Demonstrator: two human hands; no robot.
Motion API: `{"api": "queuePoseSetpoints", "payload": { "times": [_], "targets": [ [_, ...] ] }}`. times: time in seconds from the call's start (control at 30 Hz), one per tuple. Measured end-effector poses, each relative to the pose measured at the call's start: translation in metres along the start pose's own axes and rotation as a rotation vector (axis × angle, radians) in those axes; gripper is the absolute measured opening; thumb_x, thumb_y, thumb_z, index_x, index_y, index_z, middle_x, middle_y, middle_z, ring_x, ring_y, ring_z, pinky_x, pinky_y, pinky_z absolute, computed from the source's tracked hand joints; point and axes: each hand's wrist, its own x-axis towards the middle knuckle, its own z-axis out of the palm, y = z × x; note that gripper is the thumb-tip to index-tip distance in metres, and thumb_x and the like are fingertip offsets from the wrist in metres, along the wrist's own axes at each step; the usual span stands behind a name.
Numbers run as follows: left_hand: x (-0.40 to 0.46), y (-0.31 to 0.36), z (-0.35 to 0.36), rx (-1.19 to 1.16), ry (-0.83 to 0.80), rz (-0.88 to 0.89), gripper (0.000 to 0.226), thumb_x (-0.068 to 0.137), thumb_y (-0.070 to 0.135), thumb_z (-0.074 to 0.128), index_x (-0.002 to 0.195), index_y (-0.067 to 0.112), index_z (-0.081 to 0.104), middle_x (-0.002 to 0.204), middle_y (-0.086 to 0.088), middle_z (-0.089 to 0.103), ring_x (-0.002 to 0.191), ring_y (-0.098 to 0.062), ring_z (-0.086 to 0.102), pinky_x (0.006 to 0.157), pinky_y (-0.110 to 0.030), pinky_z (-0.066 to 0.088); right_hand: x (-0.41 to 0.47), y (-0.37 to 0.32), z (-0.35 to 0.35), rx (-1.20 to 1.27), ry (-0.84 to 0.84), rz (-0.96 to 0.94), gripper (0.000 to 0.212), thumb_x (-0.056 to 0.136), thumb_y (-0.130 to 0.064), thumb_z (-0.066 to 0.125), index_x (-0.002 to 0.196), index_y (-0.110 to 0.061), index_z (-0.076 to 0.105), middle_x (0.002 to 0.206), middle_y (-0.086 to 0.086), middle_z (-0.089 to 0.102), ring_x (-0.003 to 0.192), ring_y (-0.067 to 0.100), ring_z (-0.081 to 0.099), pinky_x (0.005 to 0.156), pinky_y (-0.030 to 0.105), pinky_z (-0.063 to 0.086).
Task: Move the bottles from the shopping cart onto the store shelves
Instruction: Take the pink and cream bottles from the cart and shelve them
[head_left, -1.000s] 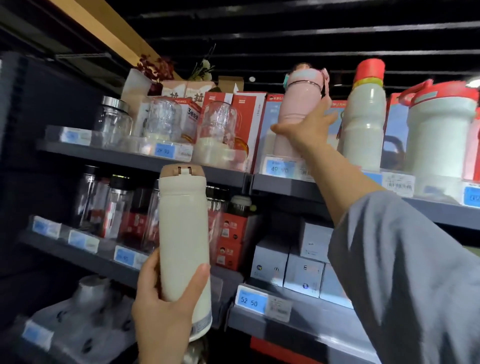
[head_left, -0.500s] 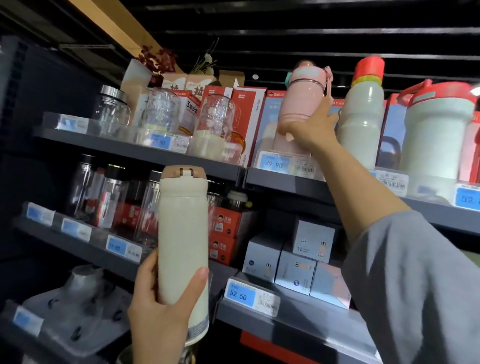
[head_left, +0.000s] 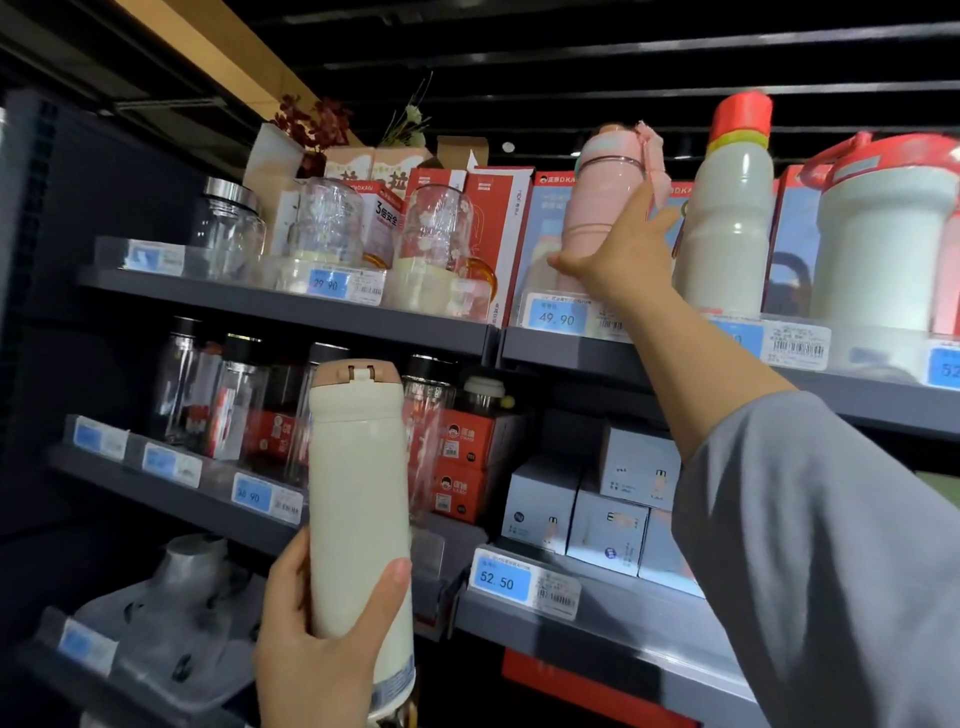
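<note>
My right hand (head_left: 626, 249) is raised to the top shelf (head_left: 566, 349) and grips a pink bottle (head_left: 600, 208) with a strap on its lid. The bottle stands upright at the shelf's front, behind the 49.90 price tag and left of a white bottle with a red cap (head_left: 730, 218). My left hand (head_left: 311, 644) holds a tall cream flask (head_left: 358, 499) with a tan flip lid, upright in front of the middle shelf (head_left: 171, 493). The shopping cart is out of view.
Glass cups and red boxes (head_left: 483, 228) fill the top shelf's left half; a wide white jug with a red lid (head_left: 883, 239) stands at far right. Glass bottles and red boxes crowd the middle shelf, white boxes (head_left: 608, 525) sit lower right. A dark side panel closes the left.
The pink bottle has come down onto the top shelf under my right hand. The view has shifted slightly. My left hand keeps the cream flask in about the same place.
</note>
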Motion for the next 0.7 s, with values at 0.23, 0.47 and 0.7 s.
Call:
{"api": "queuePoseSetpoints", "payload": {
  "times": [0.23,0.47,0.7],
  "targets": [
    [-0.003,-0.003,0.0,-0.016,-0.038,-0.027,0.063,0.065,0.013,0.086,0.114,0.035,0.053,0.101,0.023,0.059,0.094,-0.011,0.058,0.089,-0.036,0.043,-0.076,-0.013,-0.017,-0.057,0.123,-0.346,0.085,0.085,-0.038,0.067,0.151,-0.018,0.017,0.152,0.011,0.019,0.119,0.031,0.047,0.085,0.039,0.048],
    [-0.024,-0.013,-0.009,-0.003,-0.157,-0.063,0.076,0.033,0.059,0.084,0.104,0.053,0.056,0.099,0.024,0.069,0.09,0.0,0.065,0.079,-0.031,0.05,-0.253,0.011,-0.029,0.865,-0.505,0.035,0.078,0.058,-0.065,0.067,0.13,-0.052,0.041,0.124,-0.034,0.05,0.114,-0.015,0.049,0.093,0.016,0.048],
    [-0.064,-0.052,-0.053,0.107,-0.3,-0.172,0.064,0.052,0.014,0.087,0.106,0.035,0.06,0.09,0.019,0.072,0.078,0.006,0.066,0.057,-0.01,0.05,-0.374,0.04,0.027,1.066,-0.822,0.6,0.095,0.047,-0.047,0.09,0.13,-0.029,0.046,0.109,-0.005,0.068,0.084,0.002,0.069,0.067,0.021,0.055]
  ]
}}
